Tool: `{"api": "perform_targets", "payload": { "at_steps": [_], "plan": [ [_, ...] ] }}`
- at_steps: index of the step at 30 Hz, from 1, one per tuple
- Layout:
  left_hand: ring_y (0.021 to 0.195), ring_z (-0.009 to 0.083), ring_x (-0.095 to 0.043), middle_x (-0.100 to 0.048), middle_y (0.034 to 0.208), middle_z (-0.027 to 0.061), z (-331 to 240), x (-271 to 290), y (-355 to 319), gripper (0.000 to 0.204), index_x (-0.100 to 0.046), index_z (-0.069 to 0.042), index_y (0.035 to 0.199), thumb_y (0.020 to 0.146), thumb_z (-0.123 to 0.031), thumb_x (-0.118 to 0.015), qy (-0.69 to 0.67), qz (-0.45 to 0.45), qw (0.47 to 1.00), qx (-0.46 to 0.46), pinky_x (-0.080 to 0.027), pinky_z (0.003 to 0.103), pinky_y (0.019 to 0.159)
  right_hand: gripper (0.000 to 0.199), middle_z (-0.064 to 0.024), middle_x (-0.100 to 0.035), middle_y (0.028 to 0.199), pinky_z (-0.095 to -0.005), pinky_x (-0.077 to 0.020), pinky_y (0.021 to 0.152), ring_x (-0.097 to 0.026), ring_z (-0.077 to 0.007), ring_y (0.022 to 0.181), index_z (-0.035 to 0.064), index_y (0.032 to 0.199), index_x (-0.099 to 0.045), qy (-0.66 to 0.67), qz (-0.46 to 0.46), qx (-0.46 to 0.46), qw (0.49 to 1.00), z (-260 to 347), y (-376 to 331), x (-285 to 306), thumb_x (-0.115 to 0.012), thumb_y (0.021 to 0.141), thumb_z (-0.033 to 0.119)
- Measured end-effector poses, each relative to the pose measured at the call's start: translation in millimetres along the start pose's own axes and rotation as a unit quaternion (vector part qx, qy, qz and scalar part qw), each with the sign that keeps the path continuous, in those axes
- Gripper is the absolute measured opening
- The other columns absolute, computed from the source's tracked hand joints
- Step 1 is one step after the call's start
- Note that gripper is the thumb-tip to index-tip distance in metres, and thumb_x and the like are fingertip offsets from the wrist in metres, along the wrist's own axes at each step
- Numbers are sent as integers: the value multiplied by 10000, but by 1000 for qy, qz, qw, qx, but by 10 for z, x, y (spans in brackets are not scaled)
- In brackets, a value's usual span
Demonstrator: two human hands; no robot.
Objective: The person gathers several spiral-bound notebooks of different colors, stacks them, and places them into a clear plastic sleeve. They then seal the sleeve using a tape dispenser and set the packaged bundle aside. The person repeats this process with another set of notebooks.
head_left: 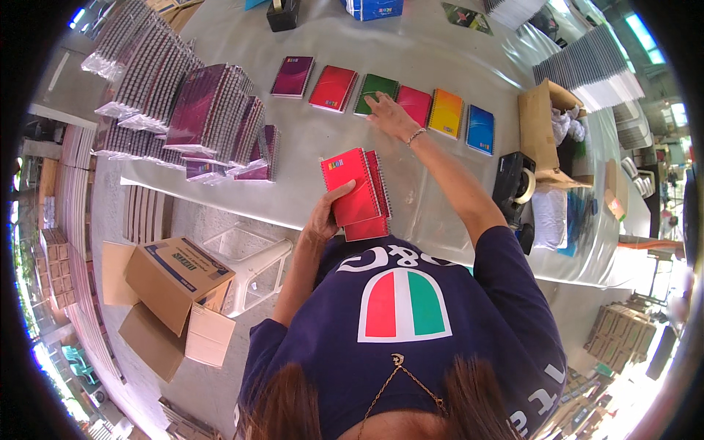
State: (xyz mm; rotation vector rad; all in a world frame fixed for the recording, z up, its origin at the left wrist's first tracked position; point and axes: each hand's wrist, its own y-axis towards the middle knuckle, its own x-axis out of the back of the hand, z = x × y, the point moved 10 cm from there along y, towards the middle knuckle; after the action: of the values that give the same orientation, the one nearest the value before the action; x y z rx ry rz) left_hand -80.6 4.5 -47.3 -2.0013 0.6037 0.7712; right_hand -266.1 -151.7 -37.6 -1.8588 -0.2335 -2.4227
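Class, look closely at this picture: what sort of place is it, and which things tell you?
Probably a packing workshop or stockroom: piles of plastic-wrapped purple spiral notebooks and a black tape dispenser stand on the worktable, with an open cardboard box beside it.

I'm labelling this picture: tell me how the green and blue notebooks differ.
The green notebook lies third from the left in the row; the blue notebook ends it at the right. Fingers of the right hand partly cover the green notebook; the blue notebook is uncovered. Both are coil-bound and lie on the table.
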Motion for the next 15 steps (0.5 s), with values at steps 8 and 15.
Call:
{"api": "perform_targets", "payload": {
  "at_steps": [8, 15],
  "plan": [
    [1008, 192, -638, -647, 1122, 100, -111, 42, 14, 488, -563, -25, 1194, 863, -356, -702, 30, -20, 999, -32, -519, 359, 908, 346, -267, -581, 1141, -443, -524, 832, -602, -420, 995, 45, 1227, -482, 88, -216, -21, 972, -8, -237, 885, -436, 896, -42],
    [1142, 242, -586, -565, 1288, 129, -198, -82, -8, 742, -439, -21, 1355, 890, -588, -557, -22, 70, 996, -49, -487, 411, 978, 265, -102, -626, 1044, -344, -502, 916, -615, -238, 1034, 35, 1154, -571, 680, -254, -24, 688, 200, -734, 1279, -497, 914, -49]
  ]
}}
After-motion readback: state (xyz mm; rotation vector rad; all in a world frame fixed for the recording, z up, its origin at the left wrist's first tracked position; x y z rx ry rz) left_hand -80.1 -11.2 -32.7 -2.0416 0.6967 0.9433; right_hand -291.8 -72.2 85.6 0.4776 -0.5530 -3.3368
